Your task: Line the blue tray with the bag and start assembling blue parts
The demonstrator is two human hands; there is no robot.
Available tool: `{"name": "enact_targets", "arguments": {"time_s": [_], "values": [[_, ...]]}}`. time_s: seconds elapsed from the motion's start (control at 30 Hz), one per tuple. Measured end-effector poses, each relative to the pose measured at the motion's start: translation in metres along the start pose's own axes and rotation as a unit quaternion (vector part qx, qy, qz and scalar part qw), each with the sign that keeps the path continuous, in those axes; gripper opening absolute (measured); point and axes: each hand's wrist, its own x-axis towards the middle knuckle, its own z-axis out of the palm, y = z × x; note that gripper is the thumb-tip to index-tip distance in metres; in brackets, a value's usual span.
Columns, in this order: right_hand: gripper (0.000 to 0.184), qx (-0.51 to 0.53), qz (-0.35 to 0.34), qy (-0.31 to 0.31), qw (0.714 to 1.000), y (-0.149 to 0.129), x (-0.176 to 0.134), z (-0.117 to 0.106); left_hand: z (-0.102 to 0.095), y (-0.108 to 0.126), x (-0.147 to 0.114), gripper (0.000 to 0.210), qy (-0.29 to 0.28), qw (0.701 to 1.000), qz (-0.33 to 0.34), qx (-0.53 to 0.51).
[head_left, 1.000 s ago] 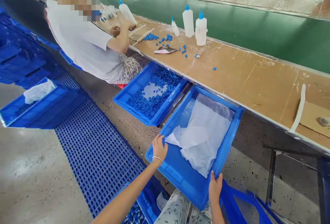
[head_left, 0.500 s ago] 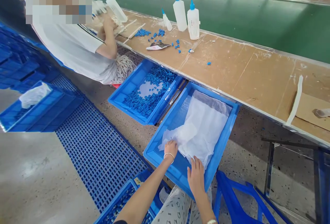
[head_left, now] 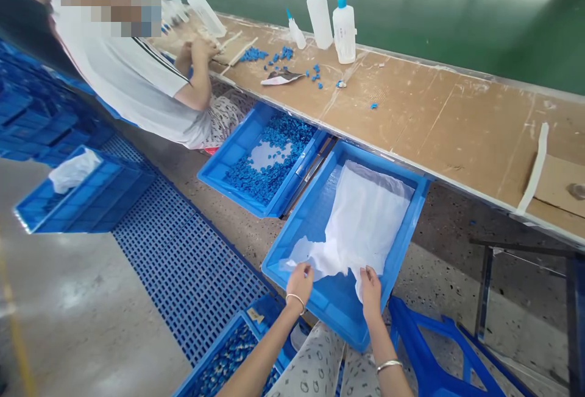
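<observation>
A shallow blue plastic tray (head_left: 414, 217) is seen resting on the person's lap, its far end tucked under the edge of the brown cardboard-covered workbench (head_left: 439, 120). Inside it a thin, translucent white plastic bag (head_left: 365, 226) is spread flat, its far end against the tray's far wall and its near end crumpled toward the near wall.

The near edge of the bag is pinched by the left hand (head_left: 300, 279) at its left corner, the fingers closed on the film. The right corner is gripped in the same way by the right hand (head_left: 369, 284), which is closed on the film, thumb over fingers. A thin bangle is worn on each wrist.

The step in hand appears to be the opening or spreading of the bag as a liner. It is judged best done with both corners held evenly, since thin film is easily stretched or torn when only one side is pulled. The tray is better kept level on the knees, so that it is not tipped off the lap.

To the left, a second blue tray of small blue plastic parts (head_left: 269, 162) is lodged under the same bench. White squeeze bottles with blue nozzles (head_left: 332, 19) are stood on the bench top, and a co-worker in a white shirt (head_left: 125, 83) is seated further along.
</observation>
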Motion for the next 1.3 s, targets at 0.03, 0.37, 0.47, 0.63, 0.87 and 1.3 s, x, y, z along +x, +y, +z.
{"name": "enact_targets", "arguments": {"time_s": [0.03, 0.37, 0.47, 0.63, 0.87, 1.3], "values": [[0.041, 0.024, 0.005, 0.005, 1.0, -0.005, 0.0, -0.005, 0.006, 0.01, -0.005, 0.03, -0.028, 0.999, 0.006, -0.031], [0.048, 0.1, -0.006, 0.057, 0.993, -0.048, 0.001, -0.03, 0.028, 0.063, -0.015, 0.016, -0.231, 0.959, -0.012, -0.164], [0.05, 0.066, -0.049, 0.057, 0.995, -0.062, -0.002, -0.035, 0.009, 0.078, -0.025, 0.024, -0.323, 0.91, 0.007, -0.261], [0.044, -0.07, -0.174, -0.011, 0.982, -0.081, -0.013, -0.044, -0.025, 0.106, -0.028, 0.041, -0.297, 0.809, -0.049, -0.504], [0.058, -0.284, -0.25, -0.067, 0.923, -0.069, -0.037, -0.014, -0.028, 0.094, -0.007, 0.011, -0.172, 0.768, -0.208, -0.58], [0.022, -0.512, -0.23, -0.16, 0.812, -0.045, -0.041, -0.005, -0.026, 0.032, 0.042, 0.009, -0.055, 0.818, -0.189, -0.54]]}}
